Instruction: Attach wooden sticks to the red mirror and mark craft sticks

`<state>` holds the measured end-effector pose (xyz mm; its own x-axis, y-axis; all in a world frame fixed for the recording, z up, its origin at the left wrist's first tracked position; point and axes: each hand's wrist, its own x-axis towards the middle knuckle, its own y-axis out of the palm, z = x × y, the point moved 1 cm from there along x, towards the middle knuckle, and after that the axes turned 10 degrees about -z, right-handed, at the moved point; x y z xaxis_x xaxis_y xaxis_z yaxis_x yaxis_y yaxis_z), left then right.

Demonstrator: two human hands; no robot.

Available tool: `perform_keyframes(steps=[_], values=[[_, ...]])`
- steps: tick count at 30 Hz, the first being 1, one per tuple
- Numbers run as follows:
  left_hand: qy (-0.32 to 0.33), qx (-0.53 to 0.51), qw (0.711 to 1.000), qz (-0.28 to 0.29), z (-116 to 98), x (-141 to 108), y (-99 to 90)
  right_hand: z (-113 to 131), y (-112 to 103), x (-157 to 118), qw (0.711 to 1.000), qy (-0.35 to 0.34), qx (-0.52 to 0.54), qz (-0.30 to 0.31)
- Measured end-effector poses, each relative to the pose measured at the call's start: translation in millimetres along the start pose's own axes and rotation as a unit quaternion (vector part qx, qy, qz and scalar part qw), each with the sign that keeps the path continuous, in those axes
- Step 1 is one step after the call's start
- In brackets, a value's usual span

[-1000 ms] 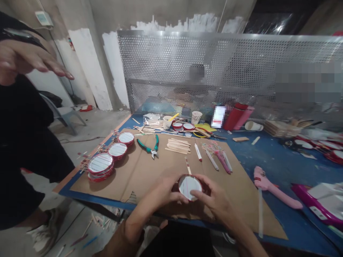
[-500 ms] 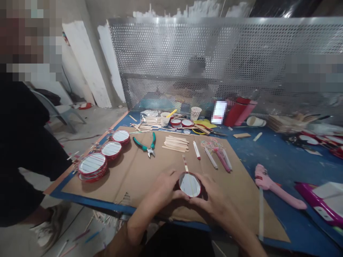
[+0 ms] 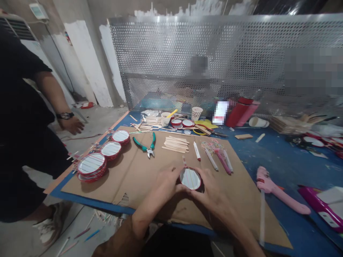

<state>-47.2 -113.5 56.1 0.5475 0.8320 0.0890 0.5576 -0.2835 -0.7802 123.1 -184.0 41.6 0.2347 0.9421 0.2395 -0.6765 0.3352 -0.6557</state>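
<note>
Since the earlier frame, the co-worker's raised arm has dropped: the co-worker's hand (image 3: 71,125), with a wristwatch (image 3: 65,115) above it, now hangs low at the left of the frame, apart from the work. The red-rimmed disc (image 3: 190,179) has shifted slightly up the frame, and it sits at lower centre, over the cardboard sheet (image 3: 139,178). In the head view, the left hand (image 3: 160,187) and right hand (image 3: 217,192) are together and clamped on opposite sides of the disc, leaving its pale, line-crossed face exposed, apparently for inspection or adjustment. A striped craft stick (image 3: 184,161) projects from its upper edge. Three groups of similar discs (image 3: 91,167) stand along the cardboard's left side, seemingly set aside clear of the working area. Green-handled side cutters (image 3: 144,144), a pile of craft sticks (image 3: 174,144) and a marker (image 3: 197,151) lie at upper centre, within reach, which suggests deliberate placement. A pink hot-glue gun (image 3: 268,185) lies at right on the blue table (image 3: 281,160), off the cardboard.
</note>
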Motion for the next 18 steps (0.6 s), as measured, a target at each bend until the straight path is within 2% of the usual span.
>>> perform_keyframes(steps=[5,9,18], values=[[-0.005,-0.010,1.000,0.003,-1,3,-1.6,7,-5,4,0.999,0.023,0.005,0.034],[-0.001,-0.035,0.999,0.015,1,2,-3.2,13,-9,1,0.998,0.037,0.033,0.032],[-0.005,-0.059,0.998,0.023,0,0,-7.6,11,-11,-2,0.994,0.054,0.066,0.068]])
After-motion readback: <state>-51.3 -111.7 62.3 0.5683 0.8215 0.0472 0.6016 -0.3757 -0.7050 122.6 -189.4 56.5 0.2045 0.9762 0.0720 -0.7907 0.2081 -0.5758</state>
